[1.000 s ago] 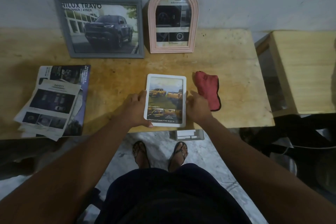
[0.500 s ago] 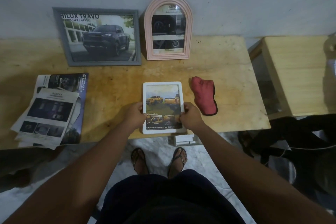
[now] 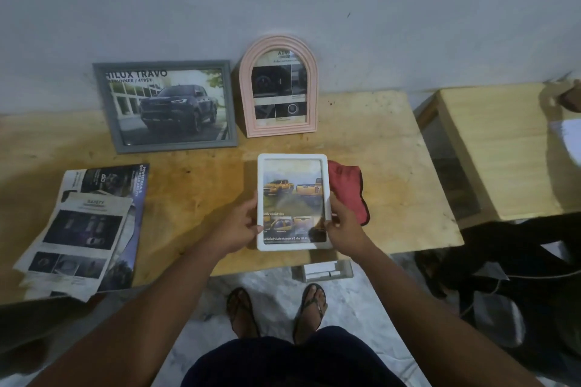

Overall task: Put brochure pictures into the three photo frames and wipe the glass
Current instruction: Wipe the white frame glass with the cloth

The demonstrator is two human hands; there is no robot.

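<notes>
A white photo frame [image 3: 292, 166] with a picture of yellow pickup trucks is held above the wooden table [image 3: 201, 185]. My left hand [image 3: 239, 225] grips its left edge and my right hand [image 3: 344, 226] grips its lower right edge. Behind the frame lies a red cloth [image 3: 350, 185], partly hidden by it. A grey frame [image 3: 165, 105] with a dark truck picture and a pink arched frame [image 3: 279, 94] with a brochure page lean against the wall at the back.
Loose brochure pages [image 3: 85, 229] are stacked on the table's left, hanging over the front edge. A second wooden table [image 3: 503, 148] stands to the right across a gap. A small white box [image 3: 323, 270] and my sandalled feet are on the floor below.
Both hands have lifted the white frame off the table and tipped it up towards me, so it now covers part of the red cloth.
</notes>
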